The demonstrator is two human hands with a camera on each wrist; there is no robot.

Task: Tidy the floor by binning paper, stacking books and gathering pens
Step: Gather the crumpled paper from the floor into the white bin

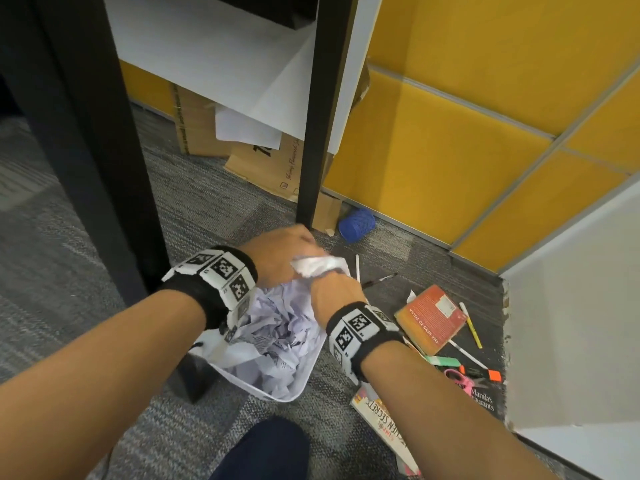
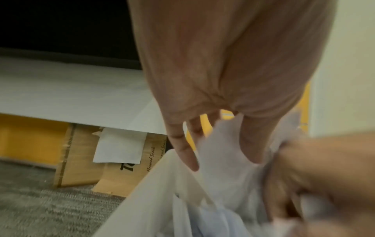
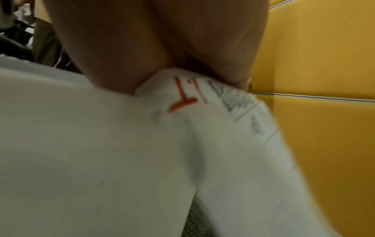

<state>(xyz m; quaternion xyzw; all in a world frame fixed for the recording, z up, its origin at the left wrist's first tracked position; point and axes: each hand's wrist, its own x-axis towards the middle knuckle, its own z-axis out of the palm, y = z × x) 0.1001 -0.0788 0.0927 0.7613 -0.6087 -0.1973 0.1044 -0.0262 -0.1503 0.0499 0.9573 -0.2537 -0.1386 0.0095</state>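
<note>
Over the white bin (image 1: 277, 396), which is full of crumpled sheets, both hands grip one crumpled white paper (image 1: 318, 266). My left hand (image 1: 298, 258) covers it from above, and the left wrist view shows the paper (image 2: 221, 152) pinched between thumb and fingers (image 2: 182, 152). My right hand (image 1: 329, 282) clutches it from below; the paper (image 3: 182, 144) there carries a red mark. On the carpet to the right lie a red book (image 1: 433, 317), a cookbook (image 1: 381, 424), a black book (image 1: 485, 400), a white pen (image 1: 357, 268), a yellow pen (image 1: 472, 327) and highlighters (image 1: 441, 360).
A black desk leg (image 1: 311, 133) stands just behind the bin, another (image 1: 86, 168) to its left. Cardboard boxes (image 1: 201, 126) and a blue yarn ball (image 1: 356, 224) sit against the yellow partition (image 1: 450, 150). Pink scissors (image 1: 459, 377) lie among the highlighters. A white panel (image 1: 571, 323) closes the right side.
</note>
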